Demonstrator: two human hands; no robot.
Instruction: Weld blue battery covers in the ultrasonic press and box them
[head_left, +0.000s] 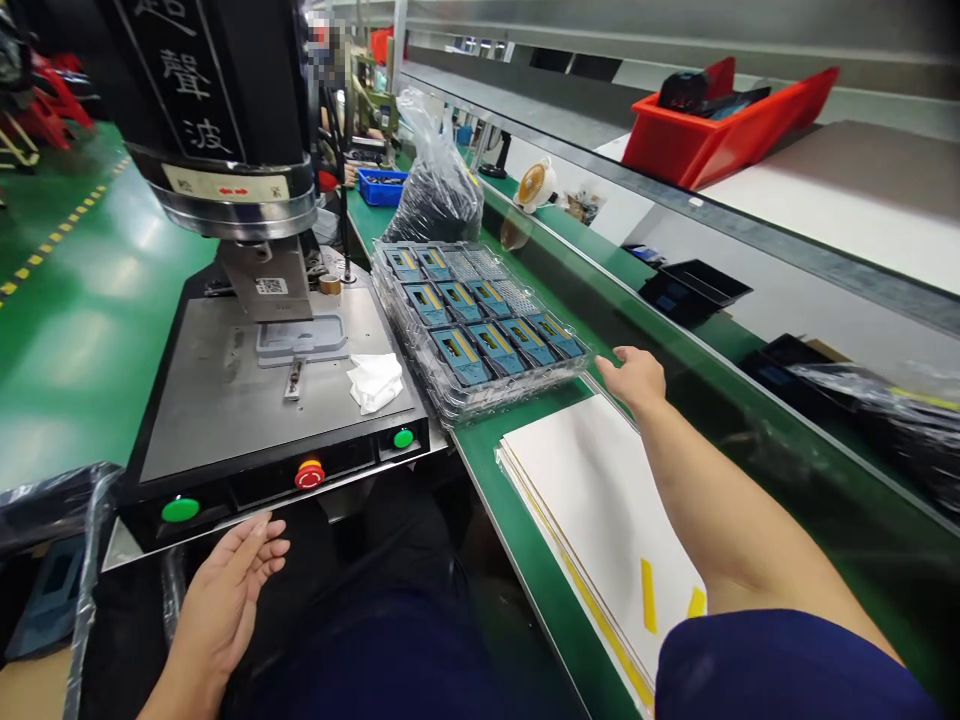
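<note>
My left hand (229, 590) hovers just in front of the press base, below its green button (181, 510). Its fingers are loosely bent and nothing shows in them. On the other side, my right hand (636, 378) reaches over the green bench beside the near right corner of a clear plastic tray (517, 390). Thumb and fingers are apart, and I see no object in that hand. Rows of blue-grey housings with yellow strips (459, 356) fill part of the stacked trays. Under the press head (266, 285) sits a grey fixture (304, 340).
A red emergency stop (310, 474) and a second green button (403, 439) are on the press front. White tissue (375, 382) lies on its plate. White boards (577, 500) lie near my right forearm. Behind the trays stands a plastic bag (435, 190); a red bin (720, 130) sits on the shelf.
</note>
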